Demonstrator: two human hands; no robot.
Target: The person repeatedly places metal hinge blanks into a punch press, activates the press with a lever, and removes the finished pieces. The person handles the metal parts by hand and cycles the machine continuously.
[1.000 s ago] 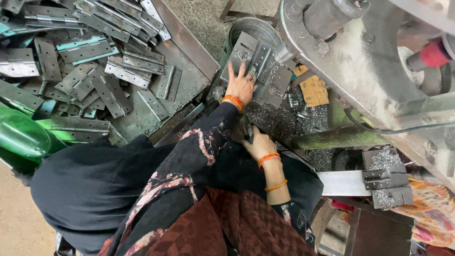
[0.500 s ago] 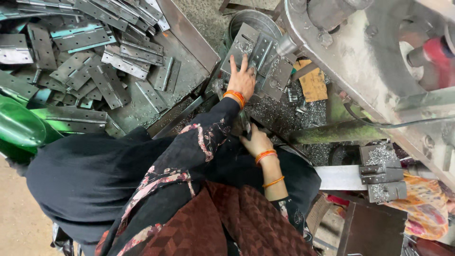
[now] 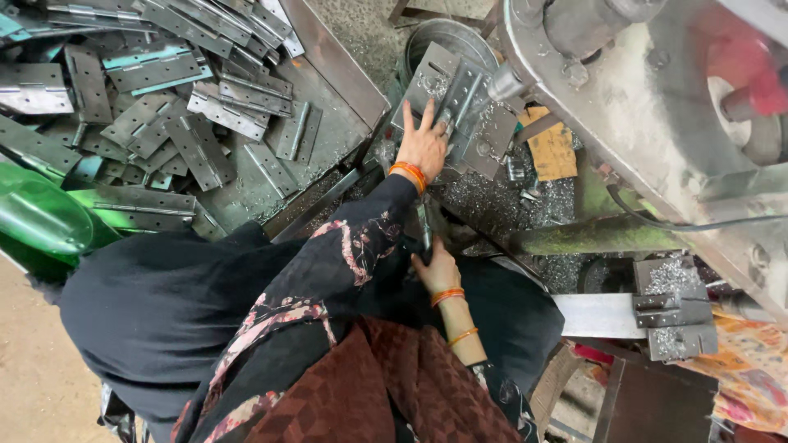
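Looking down past the person's dark patterned sleeve, I see a grimy metal tabletop (image 3: 328, 123) heaped on its left side with loose steel hinges (image 3: 197, 123), a green plastic object (image 3: 41, 217) at its near edge. Metal shavings (image 3: 492, 205) lie thick over the machine bed to the right, under a big grey machine housing (image 3: 657, 107) with a black cable running off it.

The left hand (image 3: 424, 143) lies flat, fingers spread wide apart, pressing on an open hinge plate (image 3: 447, 86) that sits beneath the drill tip (image 3: 502, 82), just in front of a round metal bowl (image 3: 451, 37). The right hand (image 3: 437, 269), orange bangles on its wrist, is lower down and curled around a thin upright lever (image 3: 424, 226); how tightly that grip has closed I cannot tell.

A yellowish cardboard scrap (image 3: 552, 148) lies just right of the hinge plate. Farther right, stacked hinges (image 3: 671, 316) dusted with shavings rest beside a flat steel bar (image 3: 599, 316), with orange printed cloth (image 3: 751, 369) at the corner.
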